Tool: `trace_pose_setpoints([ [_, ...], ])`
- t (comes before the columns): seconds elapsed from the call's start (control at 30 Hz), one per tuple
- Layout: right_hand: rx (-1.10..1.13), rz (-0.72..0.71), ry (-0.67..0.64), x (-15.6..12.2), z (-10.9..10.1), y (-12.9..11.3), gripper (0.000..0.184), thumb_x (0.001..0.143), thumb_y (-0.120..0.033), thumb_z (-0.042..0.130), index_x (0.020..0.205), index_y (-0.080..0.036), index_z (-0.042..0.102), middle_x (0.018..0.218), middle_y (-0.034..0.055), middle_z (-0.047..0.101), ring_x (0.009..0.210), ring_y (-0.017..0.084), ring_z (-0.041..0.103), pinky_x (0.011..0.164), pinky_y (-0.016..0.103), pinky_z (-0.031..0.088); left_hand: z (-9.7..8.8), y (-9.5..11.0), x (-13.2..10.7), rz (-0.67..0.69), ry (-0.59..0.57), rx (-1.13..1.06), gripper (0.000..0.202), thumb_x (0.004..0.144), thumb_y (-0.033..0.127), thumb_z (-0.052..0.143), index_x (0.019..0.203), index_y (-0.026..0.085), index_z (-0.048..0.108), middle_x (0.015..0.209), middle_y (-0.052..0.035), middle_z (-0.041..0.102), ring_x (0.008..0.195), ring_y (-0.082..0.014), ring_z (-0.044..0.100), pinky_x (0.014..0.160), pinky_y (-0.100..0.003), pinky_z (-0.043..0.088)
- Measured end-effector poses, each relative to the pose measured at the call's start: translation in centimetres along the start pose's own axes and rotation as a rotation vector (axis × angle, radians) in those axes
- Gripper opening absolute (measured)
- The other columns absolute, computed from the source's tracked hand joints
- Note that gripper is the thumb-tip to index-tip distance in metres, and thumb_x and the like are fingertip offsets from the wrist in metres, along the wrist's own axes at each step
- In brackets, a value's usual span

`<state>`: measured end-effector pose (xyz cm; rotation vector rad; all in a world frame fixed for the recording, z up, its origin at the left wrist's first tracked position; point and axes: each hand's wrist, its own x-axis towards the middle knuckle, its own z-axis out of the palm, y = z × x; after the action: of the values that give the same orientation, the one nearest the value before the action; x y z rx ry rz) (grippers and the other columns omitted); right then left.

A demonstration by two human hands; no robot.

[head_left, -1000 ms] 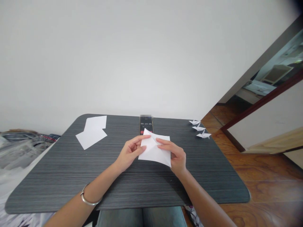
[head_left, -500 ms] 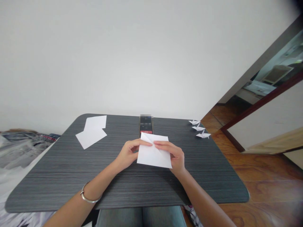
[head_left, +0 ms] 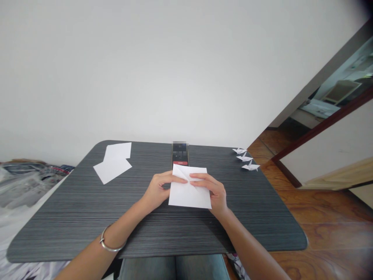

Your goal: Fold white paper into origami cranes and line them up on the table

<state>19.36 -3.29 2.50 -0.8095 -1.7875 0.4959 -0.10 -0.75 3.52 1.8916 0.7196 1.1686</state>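
A white square sheet of paper (head_left: 189, 197), with crease lines meeting near its middle, is held up over the table between both hands. My left hand (head_left: 159, 190) grips its left side, the index finger lying across the front towards the centre. On the other side my right hand (head_left: 217, 192) holds the right edge, with two fingers reaching over the front to the creased middle. The parts of both hands behind the paper are hidden. Just past the sheet stands a phone (head_left: 180, 155), its lower end covered by the paper.
Two white paper sheets (head_left: 115, 170) overlap at the table's back left. Three folded paper cranes (head_left: 250, 166) stand in a row near the back right edge. The dark table (head_left: 87, 217) meets a white wall (head_left: 186, 77). Plastic-wrapped items (head_left: 23, 190) lie to the left.
The fingers of my right hand have shifted slightly and spread a little on the paper. The sheet's lower edge has tilted down a touch; otherwise the scene is the same.
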Motion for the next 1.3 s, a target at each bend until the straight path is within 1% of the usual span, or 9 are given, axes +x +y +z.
trace_pose_setpoints([
  [0.23,-0.086,-0.114,-0.059,-0.1,-0.3,0.0,0.019,0.081,-0.017,0.056,0.096,-0.022,0.067,0.107,0.0118,0.062,0.093,0.022,0.062,0.073,0.032,0.050,-0.1,0.0,0.1,0.024,0.003,0.016,0.016,0.071,0.014,0.065,0.084,0.021,0.071,0.100,-0.0072,0.068,0.086,-0.0183,0.065,0.072,-0.024,0.050],
  [0.33,-0.096,-0.142,-0.015,0.0,-0.2,-0.1,0.016,0.080,-0.016,0.057,0.092,-0.020,0.067,0.105,0.0126,0.063,0.090,0.021,0.062,0.071,0.031,0.050,-0.1,-0.1,0.0,0.033,0.034,0.018,0.013,0.070,0.015,0.066,0.081,0.020,0.071,0.099,-0.0075,0.068,0.085,-0.0184,0.065,0.070,-0.024,0.050],
  [0.53,-0.026,-0.059,0.159,0.2,0.1,-0.2,0.007,0.073,-0.017,0.066,0.078,-0.022,0.068,0.104,0.0103,0.062,0.087,0.023,0.061,0.069,0.034,0.050,0.0,0.1,-0.3,0.069,0.115,0.058,0.011,0.069,0.016,0.068,0.079,0.019,0.071,0.094,-0.0077,0.069,0.078,-0.0172,0.066,0.064,-0.022,0.050],
  [0.73,0.049,-0.031,0.187,-0.2,0.7,-0.3,0.010,0.070,-0.016,0.068,0.077,-0.023,0.070,0.114,0.0091,0.057,0.086,0.023,0.063,0.068,0.034,0.051,0.3,0.6,-0.5,0.118,0.064,0.143,0.009,0.072,0.017,0.065,0.078,0.016,0.070,0.078,-0.0070,0.070,0.066,-0.0145,0.064,0.055,-0.020,0.047],
  [0.9,0.123,0.006,0.201,-0.4,1.0,-0.3,0.008,0.072,-0.017,0.067,0.076,-0.023,0.070,0.123,0.0096,0.051,0.085,0.022,0.064,0.067,0.034,0.052,0.5,0.8,-0.5,0.156,0.120,0.163,0.012,0.072,0.026,0.065,0.069,0.015,0.069,0.070,-0.0070,0.070,0.059,-0.0138,0.062,0.050,-0.019,0.044],
  [1.0,0.185,0.066,0.199,-0.2,1.1,-0.3,0.004,0.070,-0.018,0.068,0.072,-0.021,0.070,0.130,0.0106,0.046,0.098,0.026,0.060,0.075,0.037,0.050,0.7,1.0,-0.5,0.127,0.168,0.168,0.016,0.072,0.029,0.065,0.065,0.015,0.068,0.064,-0.0053,0.068,0.053,-0.0125,0.059,0.047,-0.019,0.041],
  [1.1,0.273,0.182,0.194,-0.1,1.3,-0.2,0.001,0.069,-0.020,0.070,0.070,-0.020,0.069,0.131,0.0111,0.045,0.111,0.029,0.051,0.080,0.038,0.049,0.9,1.0,-0.5,0.049,0.210,0.169,0.015,0.070,0.028,0.066,0.063,0.015,0.066,0.059,-0.0032,0.066,0.050,-0.0117,0.056,0.047,-0.020,0.040],
  [1.23,0.420,0.390,0.192,0.1,1.6,0.0,0.010,0.069,-0.027,0.069,0.066,-0.017,0.068,0.132,0.0114,0.046,0.107,0.029,0.054,0.077,0.038,0.051,1.4,0.6,-0.6,-0.098,0.273,0.101,0.015,0.069,0.026,0.067,0.061,0.014,0.065,0.058,-0.0021,0.067,0.054,-0.0130,0.059,0.054,-0.022,0.045],
  [1.3,0.473,0.504,0.199,0.1,1.8,0.0,0.012,0.069,-0.029,0.069,0.067,-0.017,0.069,0.123,0.0107,0.055,0.101,0.027,0.057,0.073,0.036,0.053,1.6,0.4,-0.7,-0.149,0.286,0.064,0.015,0.069,0.026,0.067,0.062,0.014,0.066,0.061,-0.0025,0.068,0.057,-0.0142,0.061,0.057,-0.023,0.047],
])
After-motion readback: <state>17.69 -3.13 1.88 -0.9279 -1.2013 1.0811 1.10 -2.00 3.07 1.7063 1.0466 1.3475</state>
